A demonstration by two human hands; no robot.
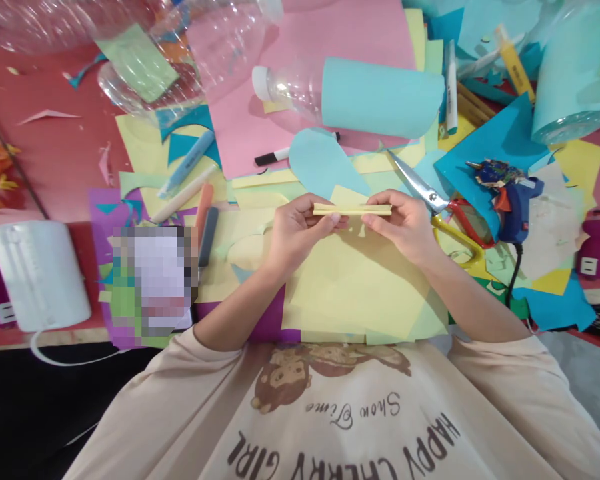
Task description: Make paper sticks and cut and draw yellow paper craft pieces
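Between my two hands is a narrow folded strip of pale yellow paper (353, 209), held level just above the table. My left hand (300, 230) pinches its left end, thumb in front and fingers behind. The right end is pinched the same way by my right hand (400, 223). Under both hands lie pale yellow sheets (360, 287). Scissors (435, 200) with red and yellow handles rest beside my right hand, blades open. Beyond the strip lies a light blue rounded paper piece (323, 160).
A plastic bottle (300, 87) wrapped in light blue paper lies on pink paper (235, 143). At right are a blue glue gun (515, 210) with its cord and another wrapped bottle (575, 73). Several markers (187, 163), a white pouch (40, 273) and clear bottles (150, 87) are at left.
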